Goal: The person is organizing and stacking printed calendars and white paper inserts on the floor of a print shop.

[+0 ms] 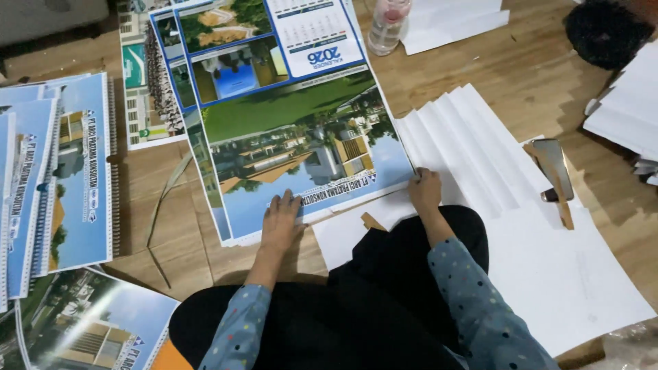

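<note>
A large printed calendar sheet (288, 130) with building and lawn photos lies on the wooden floor in front of me, on top of more sheets of the same kind. My left hand (281, 220) rests flat on its near edge, fingers spread. My right hand (425, 190) pinches the sheet's near right corner, next to a fanned stack of white paper sheets (493, 178). My crossed legs in black fill the bottom middle.
Several spiral-bound calendars (62, 178) are stacked at the left. A clear plastic bottle (388, 25) stands at the top. A phone (555, 168) and a cardboard strip (556, 197) lie on the white paper. More white sheets (627, 103) sit at the right.
</note>
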